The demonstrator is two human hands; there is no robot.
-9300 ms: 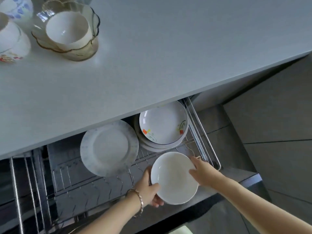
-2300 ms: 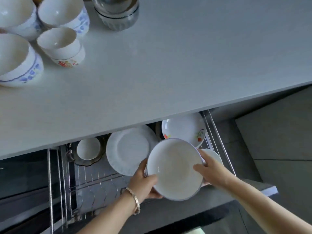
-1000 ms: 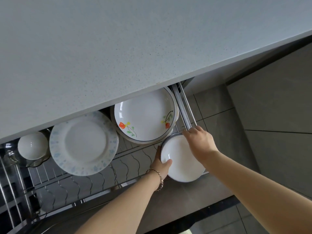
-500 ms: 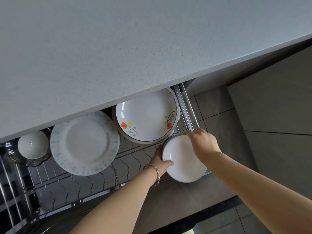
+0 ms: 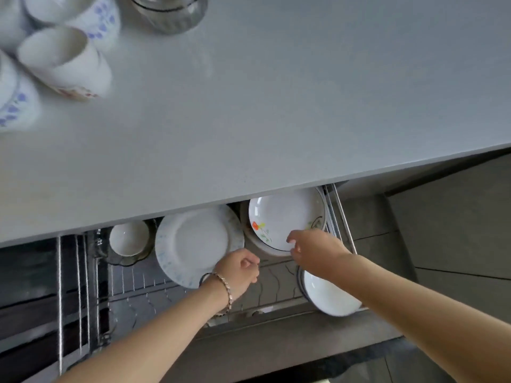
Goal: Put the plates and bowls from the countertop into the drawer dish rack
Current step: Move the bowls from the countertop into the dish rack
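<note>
Half a second ago both hands were clamped on the plain white round bowl with a thin dark rim, seating it in the wire dish rack of the pulled-out drawer. Now they have let go and lifted clear. The left hand is loosely curled and holds nothing; the right hand hangs with its fingers spread and equally empty, well apart from the left.

The bowl now rests on its own just below the right wrist, at the near right corner of the rack. Just beyond the right hand sits the white plate with red and green flower print; just left of the left hand, the white plate with a faint blue speckled rim; further left, a small white bowl.

That piece looks stowed. On the pale grey desk, far beyond and to the left of both hands, white bowls with blue flower pattern, a plain white cup-shaped bowl and a metal bowl still wait, so several trips likely remain.
</note>
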